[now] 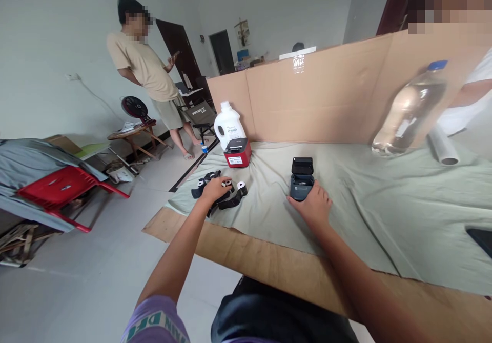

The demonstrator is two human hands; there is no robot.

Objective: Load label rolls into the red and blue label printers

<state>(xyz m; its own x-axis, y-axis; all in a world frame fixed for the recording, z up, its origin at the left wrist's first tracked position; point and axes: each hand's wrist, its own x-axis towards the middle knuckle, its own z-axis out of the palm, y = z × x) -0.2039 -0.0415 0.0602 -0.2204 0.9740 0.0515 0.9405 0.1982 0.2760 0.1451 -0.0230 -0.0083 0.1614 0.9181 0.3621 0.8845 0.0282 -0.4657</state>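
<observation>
My right hand is closed around the lower right side of a small dark portable printer. The printer lies on the green cloth with its lid flipped up. At the left, my left hand reaches into a cluster of black tape-like rolls with white cores. Its fingertips close on one black roll, partly covered by the hand. Another black roll trails a loose strip just right of the hand, and one more black roll lies to its left.
A red box with a black top stands before a white jug. Behind rises a cardboard panel. A large clear bottle and a white tube are at right. A person stands left, beyond a red chair.
</observation>
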